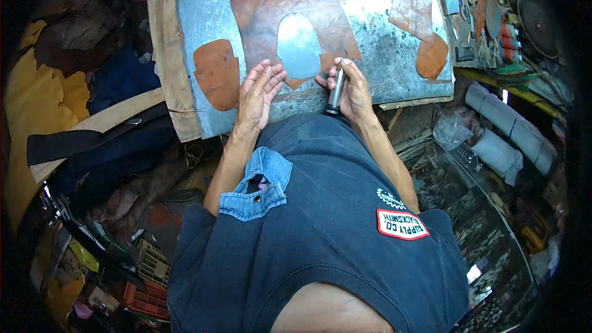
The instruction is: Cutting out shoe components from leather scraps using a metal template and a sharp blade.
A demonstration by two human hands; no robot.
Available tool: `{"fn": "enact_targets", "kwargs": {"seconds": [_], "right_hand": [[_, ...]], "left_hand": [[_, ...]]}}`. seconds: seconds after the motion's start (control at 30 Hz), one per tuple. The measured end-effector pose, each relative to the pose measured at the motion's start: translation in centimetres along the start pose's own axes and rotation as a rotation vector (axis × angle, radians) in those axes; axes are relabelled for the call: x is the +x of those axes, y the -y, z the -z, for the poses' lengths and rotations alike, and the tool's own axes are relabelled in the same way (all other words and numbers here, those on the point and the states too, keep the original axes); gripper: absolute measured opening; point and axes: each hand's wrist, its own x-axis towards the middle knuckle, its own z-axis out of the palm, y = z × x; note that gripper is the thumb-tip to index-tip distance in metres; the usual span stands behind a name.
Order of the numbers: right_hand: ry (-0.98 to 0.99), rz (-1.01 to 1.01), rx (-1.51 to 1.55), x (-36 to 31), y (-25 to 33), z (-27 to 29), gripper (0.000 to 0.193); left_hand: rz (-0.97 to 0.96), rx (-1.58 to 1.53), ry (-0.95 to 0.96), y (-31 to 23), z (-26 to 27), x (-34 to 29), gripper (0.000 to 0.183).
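My left hand (258, 94) is raised at the near edge of the metal-topped table (370, 31), palm turned inward, fingers loosely apart and holding nothing. My right hand (351, 91) grips a slim silver tool with a dark end (334, 94); its exact kind cannot be made out. Beyond both hands lies a large brown leather hide (271, 0), with a rounded cut-out through which the metal shows. A cut brown leather piece (217, 75) lies left of my left hand. To the right rest another brown leather strip (410, 0) and a small rounded leather piece (431, 57).
A wooden board (168, 49) borders the table's left side. Yellow leather (43, 92) and dark cloth hang at the left. Rolled grey material (509, 126) lies at the right, near a fan (535, 15). Crates (147, 299) sit low left. A denim piece (256, 185) lies against my shirt.
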Motion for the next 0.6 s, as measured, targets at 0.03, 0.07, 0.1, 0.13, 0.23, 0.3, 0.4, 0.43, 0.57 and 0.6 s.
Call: {"fn": "enact_targets", "kwargs": {"seconds": [0.03,0.07,0.1,0.13,0.23,0.3,0.4,0.43,0.57,0.6], "right_hand": [[-0.018,0.021,0.037,0.0,-0.4,-0.4,0.018],[-0.036,0.044,0.076,0.1,-0.8,-0.7,0.017],[-0.038,0.068,0.109,0.3,-1.3,-0.8,0.016],[-0.04,0.079,0.113,0.5,-1.6,-1.0,0.016],[0.008,0.149,0.156,0.6,-2.2,-1.6,0.016],[-0.055,0.194,0.049,0.1,-2.1,-1.8,0.015],[-0.142,0.22,0.007,-1.4,-1.9,-1.1,0.015],[-0.153,0.236,0.016,-1.9,-1.8,-1.0,0.014],[-0.174,0.258,0.121,-1.0,-1.8,-1.5,0.014],[-0.173,0.263,0.119,-0.5,-1.8,-1.6,0.014]], "left_hand": [[0.018,0.072,-0.003,0.2,-0.1,-0.2,0.042],[0.035,0.146,-0.006,0.3,0.0,-0.2,0.041],[0.014,0.235,0.022,0.4,0.1,-0.3,0.043],[0.014,0.24,0.032,0.3,0.3,-0.2,0.043],[0.034,0.364,0.068,-0.1,0.5,0.0,0.044],[-0.125,0.513,0.083,-0.2,0.7,0.5,0.048],[-0.551,1.147,0.118,-1.6,1.2,1.2,0.05],[-0.553,1.143,0.125,-1.9,1.2,1.7,0.05],[-0.83,1.522,0.259,-2.0,0.7,3.4,0.063],[-0.877,1.621,0.306,-1.7,0.5,3.7,0.069]]}}
